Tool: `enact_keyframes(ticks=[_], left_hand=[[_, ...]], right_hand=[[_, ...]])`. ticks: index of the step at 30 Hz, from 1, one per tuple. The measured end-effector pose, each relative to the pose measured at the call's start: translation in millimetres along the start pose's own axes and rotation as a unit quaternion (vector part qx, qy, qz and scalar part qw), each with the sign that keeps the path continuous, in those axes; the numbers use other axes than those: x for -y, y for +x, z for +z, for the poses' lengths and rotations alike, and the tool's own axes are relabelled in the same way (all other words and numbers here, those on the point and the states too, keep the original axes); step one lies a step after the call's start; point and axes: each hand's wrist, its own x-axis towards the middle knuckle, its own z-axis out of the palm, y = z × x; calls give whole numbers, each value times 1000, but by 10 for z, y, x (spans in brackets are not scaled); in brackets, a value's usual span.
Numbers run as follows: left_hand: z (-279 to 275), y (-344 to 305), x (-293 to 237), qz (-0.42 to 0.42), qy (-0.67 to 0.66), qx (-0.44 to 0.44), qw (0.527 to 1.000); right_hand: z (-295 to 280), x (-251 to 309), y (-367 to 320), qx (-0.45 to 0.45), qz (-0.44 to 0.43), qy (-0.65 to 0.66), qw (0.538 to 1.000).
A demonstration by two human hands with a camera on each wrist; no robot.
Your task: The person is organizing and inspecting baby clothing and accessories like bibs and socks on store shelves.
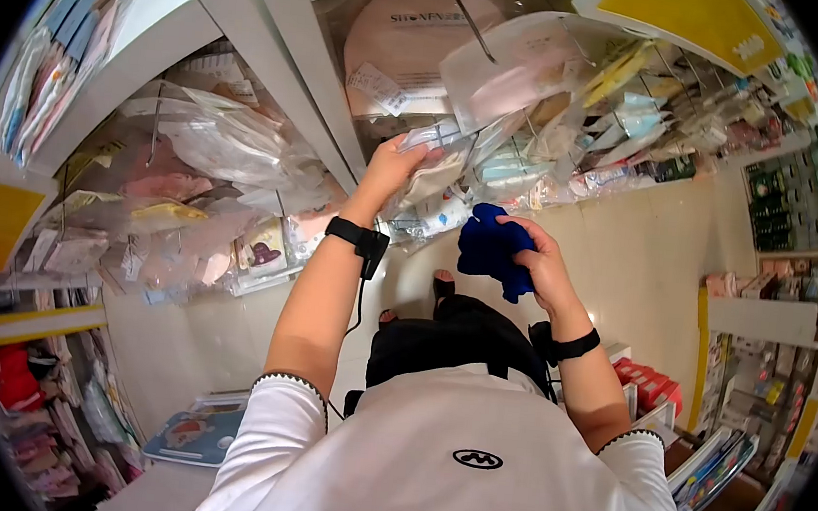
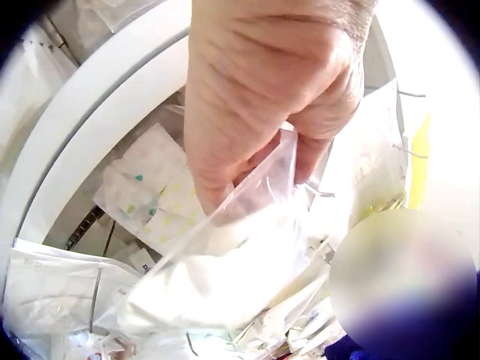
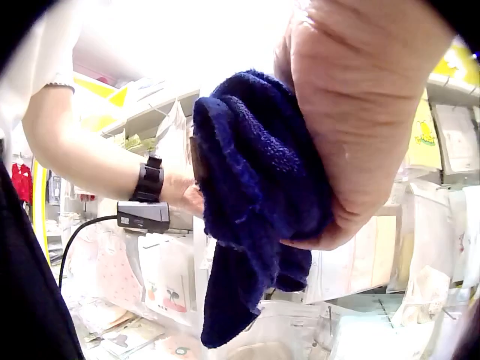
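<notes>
My left hand point(image 1: 394, 171) pinches the top of a clear plastic packet point(image 1: 436, 165) hanging on the rack; in the left wrist view, the fingers of that hand point(image 2: 270, 97) hold the edge of the packet point(image 2: 225, 262), which has pale contents. A bunched dark blue cloth point(image 1: 494, 250) is gripped by my right hand point(image 1: 546, 268), lower and to the right of the left one. The right wrist view shows the cloth point(image 3: 255, 165) folded in the right hand point(image 3: 356, 127), its loose end hanging down.
Hooks with many bagged items point(image 1: 214, 151) fill the left rack. A round pink package point(image 1: 418, 42) hangs behind the left hand. Shelves with goods point(image 1: 779, 366) stand at the right, red packages point(image 1: 649, 386) near the right elbow. A blue tray-like item point(image 1: 194, 436) lies lower left.
</notes>
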Motion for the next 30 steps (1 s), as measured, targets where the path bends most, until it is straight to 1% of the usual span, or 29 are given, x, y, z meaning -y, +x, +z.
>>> enact_keyframes(ticks=[1,2,4,5,6,7,9,10,13,15,16,19,21,22,23,25,26,27,28,29,30], left_hand=[[-46,-53,-93,-46,-15,29,998],[-84,-141,-187,-54,-38,83,994],[-78,-280,-383,-117,-123,113,979],[-99,-329,-431,-152,-163,125,967],[-129,-290,-391,-169,-188,134,958],[-135,-246,-354,-174,-200,144,953],[-127,-215,-329,-187,-225,161,943],[-109,-190,-352,-190,-217,179,940],[-21,-214,-429,-193,-184,172,948],[-19,-305,-426,-118,-43,156,980],[-12,-353,-412,-77,29,151,985],[-158,-460,-249,-53,104,154,981],[-124,-647,-245,-137,-73,132,979],[-91,-720,-241,-153,-112,128,973],[-33,-819,-251,-187,-109,125,968],[98,-1015,-234,-231,-140,165,949],[171,-1098,-181,-233,-137,132,954],[265,-1217,-119,-236,-136,97,957],[392,-1323,-142,-237,-197,132,942],[466,-1348,-149,-234,-223,143,935],[540,-1419,-196,-233,-213,116,942]], right_hand=[[47,-15,-36,-5,2,11,1000],[90,-32,-89,-7,6,22,1000],[147,-45,-180,-13,8,44,999],[182,-56,-230,-17,10,68,998],[186,-46,-271,-21,10,87,996],[191,-58,-310,-26,8,107,994],[198,-188,-378,-65,4,122,990],[197,-247,-390,-83,-2,128,988],[208,-335,-486,-119,3,137,983],[226,-435,-530,-124,0,136,983],[220,-480,-557,-129,-3,137,982],[261,-569,-598,-122,-5,137,983],[354,-591,-566,-152,-21,163,975],[400,-654,-495,-155,-54,132,978],[467,-713,-413,-156,-83,101,979],[794,-586,-378,-170,-233,13,957],[955,-514,-350,-208,-267,-135,931],[1083,-470,-354,-238,-288,-280,884],[1151,-476,-321,-250,-287,-309,872],[1172,-496,-279,-260,-287,-338,858],[1170,-574,-214,-258,-294,-294,872]])
